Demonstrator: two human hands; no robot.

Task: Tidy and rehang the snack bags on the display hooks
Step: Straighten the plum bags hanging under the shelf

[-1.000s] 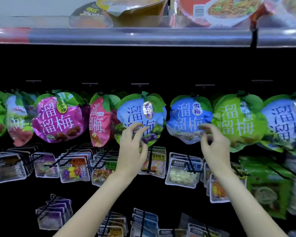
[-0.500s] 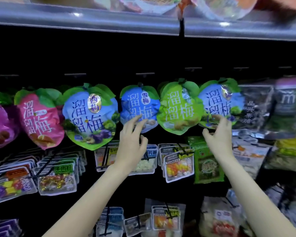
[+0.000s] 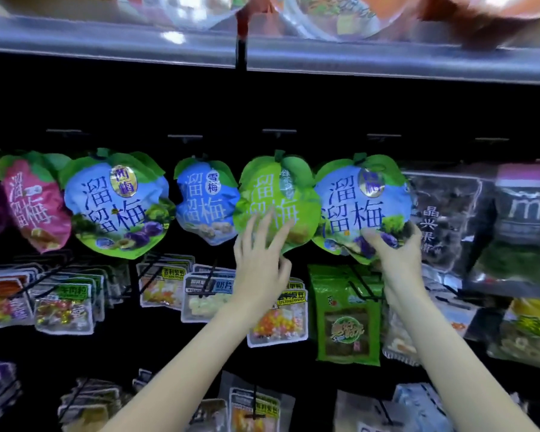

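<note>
Since the earlier frame both hands moved one bag rightward in the row. Left hand (image 3: 259,263) was on the small blue bag (image 3: 205,204); now its fingers (image 3: 264,227) lie spread and straight on the lower part of the green bag (image 3: 275,198) at frame center, pressing, not clenched. Right hand (image 3: 396,254) now grasps the bottom edge of the right blue bag (image 3: 360,207), thumb in front, other fingers curled behind it.

All hang from hooks (image 3: 278,132) under the metal shelf (image 3: 387,63) (top of frame). Labels: each reads 溜溜梅; small blue bag adds 雪梅, big blue bag (image 3: 116,207) at center-left adds 西梅. Pink bag (image 3: 35,204) at far left. Dark bag (image 3: 443,219) at right shows 晶兴; rest blurred.
</note>
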